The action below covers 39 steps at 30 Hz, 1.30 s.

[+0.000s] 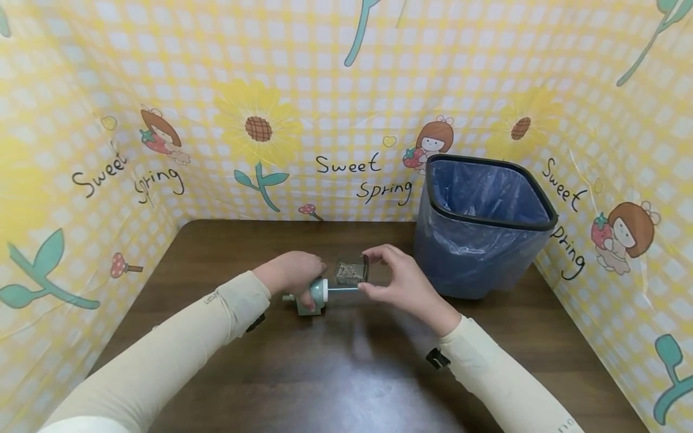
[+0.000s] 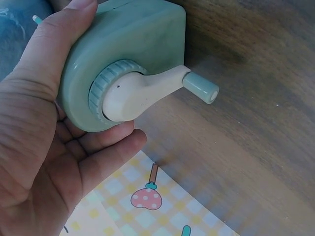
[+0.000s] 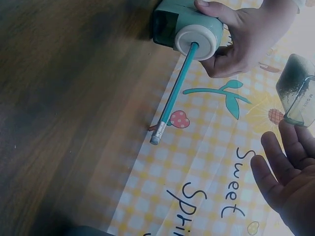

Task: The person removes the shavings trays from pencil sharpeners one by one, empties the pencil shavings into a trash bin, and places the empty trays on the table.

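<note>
My left hand [image 1: 292, 272] grips a green crank pencil sharpener [image 2: 142, 37] round its body, thumb on one side and fingers beneath. Its white crank [image 2: 147, 93] ends in a green knob. A teal pencil [image 3: 173, 96] sticks out of the sharpener's white front ring, eraser end outward. Below that ring, the drawer slot [image 3: 165, 28] gapes dark. Between the thumb and fingers of my right hand [image 1: 403, 281] is a clear shavings drawer [image 1: 350, 273], held apart from the sharpener. Dark and pale shavings lie inside it.
A blue bin [image 1: 465, 258] with a black rim and a plastic liner stands behind my right hand, at the back right of the brown wooden table [image 1: 260, 373]. Yellow checked cloth [image 1: 303, 120] with printed flowers and words surrounds the table.
</note>
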Each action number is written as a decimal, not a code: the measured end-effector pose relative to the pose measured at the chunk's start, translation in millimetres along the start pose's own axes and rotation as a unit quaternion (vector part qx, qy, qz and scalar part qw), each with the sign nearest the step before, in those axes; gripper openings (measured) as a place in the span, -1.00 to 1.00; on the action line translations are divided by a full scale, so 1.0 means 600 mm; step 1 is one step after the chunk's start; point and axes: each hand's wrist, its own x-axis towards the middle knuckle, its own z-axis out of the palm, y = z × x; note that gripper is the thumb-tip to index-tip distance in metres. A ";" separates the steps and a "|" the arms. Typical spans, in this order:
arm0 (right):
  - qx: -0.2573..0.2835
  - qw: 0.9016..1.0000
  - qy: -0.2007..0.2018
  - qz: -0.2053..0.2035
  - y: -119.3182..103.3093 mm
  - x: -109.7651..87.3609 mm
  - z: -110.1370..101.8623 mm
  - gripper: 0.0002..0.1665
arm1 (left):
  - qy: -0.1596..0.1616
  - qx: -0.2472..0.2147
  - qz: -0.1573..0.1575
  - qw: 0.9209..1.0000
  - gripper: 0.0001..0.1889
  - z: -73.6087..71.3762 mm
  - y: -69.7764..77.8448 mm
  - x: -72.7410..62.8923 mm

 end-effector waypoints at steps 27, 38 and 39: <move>0.022 1.000 0.011 0.016 -0.009 0.002 -0.035 -0.39 | 0.009 -0.015 0.005 1.000 -0.27 0.000 -0.001 -0.001; 0.025 1.000 0.004 0.017 -0.013 0.007 -0.047 -0.40 | 0.010 -0.016 0.002 1.000 -0.24 0.002 -0.004 0.000; 0.025 1.000 0.004 0.018 -0.012 0.007 -0.048 -0.40 | 0.010 -0.015 0.002 1.000 -0.25 0.002 -0.003 0.000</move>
